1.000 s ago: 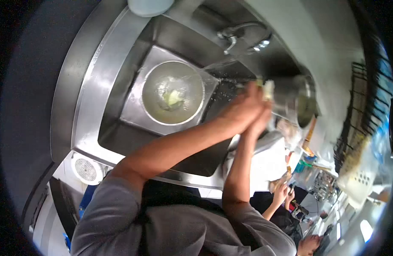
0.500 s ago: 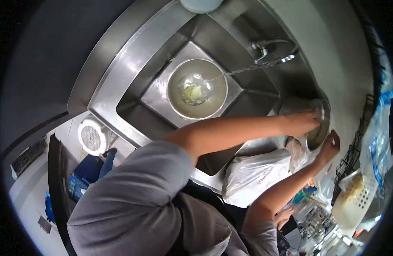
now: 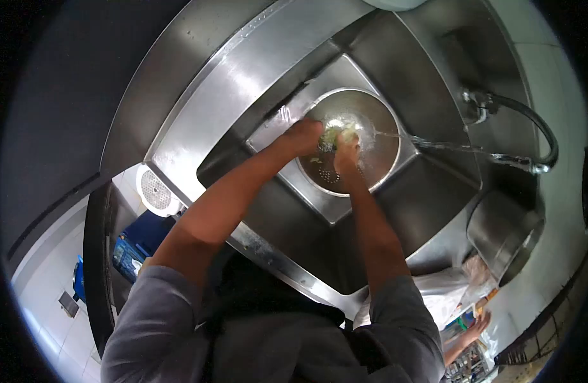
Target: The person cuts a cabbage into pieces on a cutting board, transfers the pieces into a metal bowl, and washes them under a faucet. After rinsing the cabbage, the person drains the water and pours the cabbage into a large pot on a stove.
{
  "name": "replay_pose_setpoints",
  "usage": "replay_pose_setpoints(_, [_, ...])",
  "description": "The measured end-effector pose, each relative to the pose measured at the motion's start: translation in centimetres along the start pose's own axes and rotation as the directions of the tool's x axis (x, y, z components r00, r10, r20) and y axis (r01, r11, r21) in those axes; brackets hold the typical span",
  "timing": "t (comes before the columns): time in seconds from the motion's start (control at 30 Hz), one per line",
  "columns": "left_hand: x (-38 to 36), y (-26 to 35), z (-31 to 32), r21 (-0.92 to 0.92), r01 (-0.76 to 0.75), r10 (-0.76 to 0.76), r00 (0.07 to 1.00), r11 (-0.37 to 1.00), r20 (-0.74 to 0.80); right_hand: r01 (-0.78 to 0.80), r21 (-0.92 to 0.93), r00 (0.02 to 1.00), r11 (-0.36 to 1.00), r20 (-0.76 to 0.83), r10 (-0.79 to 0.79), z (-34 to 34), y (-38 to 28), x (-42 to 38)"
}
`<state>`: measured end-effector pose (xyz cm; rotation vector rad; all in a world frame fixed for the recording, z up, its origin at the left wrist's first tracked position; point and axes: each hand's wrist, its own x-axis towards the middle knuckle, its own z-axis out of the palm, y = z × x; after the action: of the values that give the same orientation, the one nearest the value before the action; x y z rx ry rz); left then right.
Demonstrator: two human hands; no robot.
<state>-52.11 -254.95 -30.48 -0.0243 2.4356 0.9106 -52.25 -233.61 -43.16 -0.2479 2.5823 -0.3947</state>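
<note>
A round metal bowl sits in the sink basin under a stream of water from the faucet. Pale green leafy pieces are in the bowl. My left hand is over the bowl's left rim, its fingers bent down and partly hidden. Over the middle of the bowl, my right hand has its fingers closed round a pale green piece. Both hands are close together, slightly blurred.
A metal pot lies tilted right of the basin, with a white plastic bag below it. Another person's hand shows at the lower right. A white container stands at the top edge.
Both my hands have moved left from the tilted pot into the bowl. The right one now holds a green piece. The view has shifted, so the bowl appears farther right.
</note>
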Motion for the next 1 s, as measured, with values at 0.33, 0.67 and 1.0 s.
replay_pose_setpoints(0.33, [3.0, -1.6, 7.1, -0.818, 0.208, -0.128, 0.978, 0.537, 0.164, 0.230, 0.650, 0.973, 0.724, -0.143, -0.181, -3.7, -2.0, -1.0])
replay_pose_setpoints(0.67, [2.8, 1.6, 3.4, -0.871, 0.180, 0.155, 0.948, 0.457, 0.277, -0.024, 0.855, 0.975, 0.519, 0.135, -0.178, -14.8, -4.0, -5.6])
replay_pose_setpoints(1.0, [2.4, 1.8, 4.7, -0.934, 0.269, 0.129, 0.944, 0.233, 0.304, 0.141, 0.576, 0.981, 0.805, 0.026, -0.191, -12.8, -3.3, -6.6])
